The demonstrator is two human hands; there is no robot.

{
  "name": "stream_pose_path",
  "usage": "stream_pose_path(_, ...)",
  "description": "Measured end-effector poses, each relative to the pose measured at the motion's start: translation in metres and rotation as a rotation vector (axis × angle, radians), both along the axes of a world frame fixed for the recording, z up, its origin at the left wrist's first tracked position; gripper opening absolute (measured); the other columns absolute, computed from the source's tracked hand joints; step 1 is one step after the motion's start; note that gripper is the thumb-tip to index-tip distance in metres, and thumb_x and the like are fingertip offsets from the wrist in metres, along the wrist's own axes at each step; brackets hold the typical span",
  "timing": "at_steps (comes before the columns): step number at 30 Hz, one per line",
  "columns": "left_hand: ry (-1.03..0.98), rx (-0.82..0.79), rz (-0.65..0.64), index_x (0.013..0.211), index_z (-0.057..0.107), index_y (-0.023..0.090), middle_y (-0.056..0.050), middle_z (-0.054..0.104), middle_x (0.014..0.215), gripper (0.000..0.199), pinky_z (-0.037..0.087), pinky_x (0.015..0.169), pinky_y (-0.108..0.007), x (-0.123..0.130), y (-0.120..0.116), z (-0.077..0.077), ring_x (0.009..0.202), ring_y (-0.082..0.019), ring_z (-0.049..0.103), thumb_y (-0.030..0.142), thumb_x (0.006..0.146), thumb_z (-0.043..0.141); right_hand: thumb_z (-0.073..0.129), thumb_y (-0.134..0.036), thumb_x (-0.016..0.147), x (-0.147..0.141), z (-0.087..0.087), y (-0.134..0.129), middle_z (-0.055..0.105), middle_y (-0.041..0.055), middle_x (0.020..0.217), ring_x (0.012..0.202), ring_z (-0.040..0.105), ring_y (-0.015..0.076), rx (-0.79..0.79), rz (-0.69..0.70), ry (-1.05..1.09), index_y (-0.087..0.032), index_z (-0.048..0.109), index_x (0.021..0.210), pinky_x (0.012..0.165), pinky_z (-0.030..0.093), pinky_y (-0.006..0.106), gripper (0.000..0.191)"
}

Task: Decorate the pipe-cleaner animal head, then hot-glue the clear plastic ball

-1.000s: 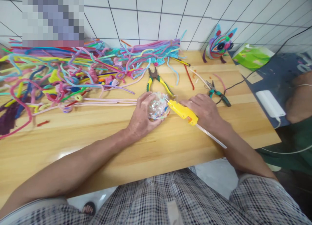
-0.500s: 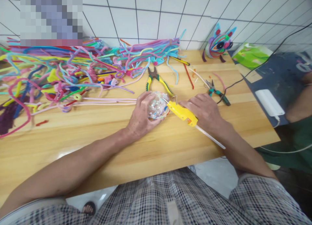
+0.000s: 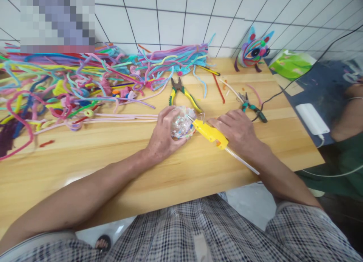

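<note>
My left hand (image 3: 163,133) curls round the side of a round, hollow craft piece (image 3: 181,124), whitish and shiny inside with a coloured rim. In my right hand (image 3: 236,127) is a yellow hot glue gun (image 3: 210,131), a clear glue stick (image 3: 242,160) jutting from its back end. The gun's metal tip points into the craft piece; whether it touches the inside I cannot tell. Just beyond the piece lie yellow-green pliers (image 3: 184,93), jaws pointing away. Several pale pink pipe cleaners (image 3: 127,117) run left from behind my left hand.
Heaped pipe cleaners (image 3: 70,80) cover the table's left and back. Small green-handled pliers (image 3: 252,107) lie to the right. A colourful animal head (image 3: 252,52) stands by the wall, near a green packet (image 3: 293,63) and a white power bank (image 3: 312,118). Another person's arm (image 3: 348,114) is at far right.
The glue gun's tip has shifted slightly left and down over the craft piece. My left hand keeps its hold; the view has drifted a little.
</note>
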State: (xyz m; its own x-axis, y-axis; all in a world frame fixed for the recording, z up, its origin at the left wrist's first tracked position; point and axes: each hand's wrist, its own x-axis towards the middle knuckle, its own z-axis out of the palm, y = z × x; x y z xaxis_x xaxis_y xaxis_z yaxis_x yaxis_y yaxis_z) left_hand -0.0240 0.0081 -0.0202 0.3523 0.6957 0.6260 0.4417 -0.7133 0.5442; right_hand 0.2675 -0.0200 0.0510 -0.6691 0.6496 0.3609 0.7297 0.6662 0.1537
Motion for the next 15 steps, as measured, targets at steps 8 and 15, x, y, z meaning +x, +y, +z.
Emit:
stream_pose_path(8,-0.021,-0.006,-0.001,0.16,0.032,0.033,-0.015,0.05,0.157,0.103,0.049,0.125,-0.067,0.0009,-0.0002,-0.0016,0.149,-0.039,0.054,0.022,0.079,0.094,0.052,-0.035,0.108,0.0023,-0.0025,-0.0003,0.071,0.0084,0.093,0.089,0.055,0.0277,-0.034,-0.06,0.014,-0.021,0.069,0.139,0.082,0.034,0.042,0.037)
stream_pose_path(15,-0.007,-0.004,0.006,0.16,0.031,0.035,-0.014,0.051,0.157,0.103,0.049,0.125,-0.067,0.0009,0.0004,-0.002,0.15,-0.038,0.054,0.023,0.079,0.093,0.051,-0.039,0.109,0.0034,-0.0036,-0.0004,0.074,0.008,0.096,0.089,0.056,0.0281,-0.064,-0.042,0.011,-0.025,0.069,0.137,0.082,0.035,0.043,0.037)
